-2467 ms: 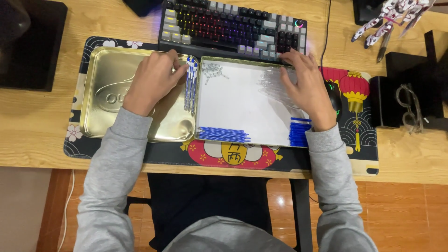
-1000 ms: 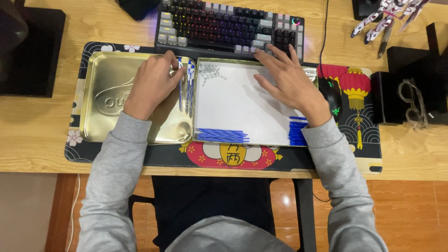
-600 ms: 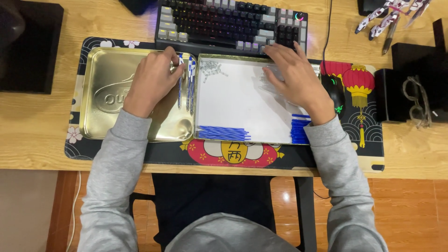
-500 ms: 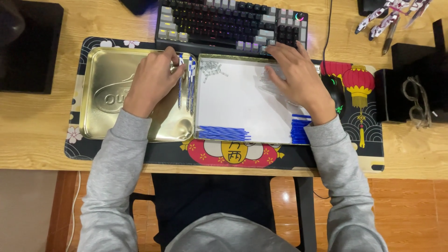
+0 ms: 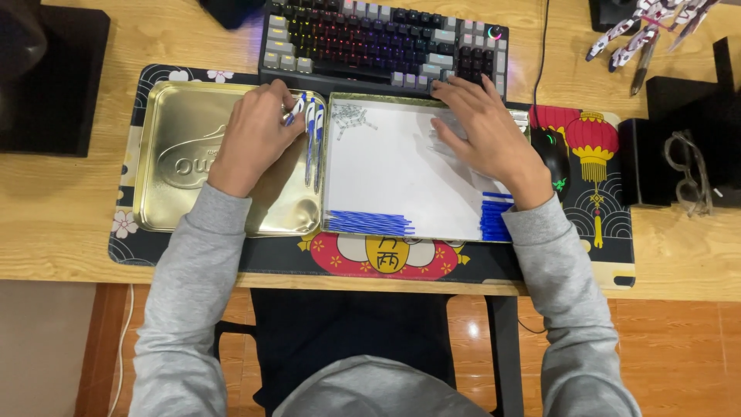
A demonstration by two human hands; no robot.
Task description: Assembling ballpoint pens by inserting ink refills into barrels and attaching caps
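My left hand is closed around a few blue-and-white pens, which lie over the right edge of a shallow gold tin lid. To its right is a white-lined tray. My right hand rests flat in the tray's upper right corner, fingers apart, over some pale clear parts that I cannot make out. In the tray, a row of thin blue refills lies along the front edge. Short blue pieces sit at the front right, and small metal springs at the back left.
Both trays sit on a patterned desk mat on a wooden desk. A backlit keyboard is right behind them and a black mouse is beside my right wrist. Glasses on a black stand and a toy figure are at the right.
My right hand has moved from the tray's right side up and left to its upper right corner. My left hand has stayed on the pens.
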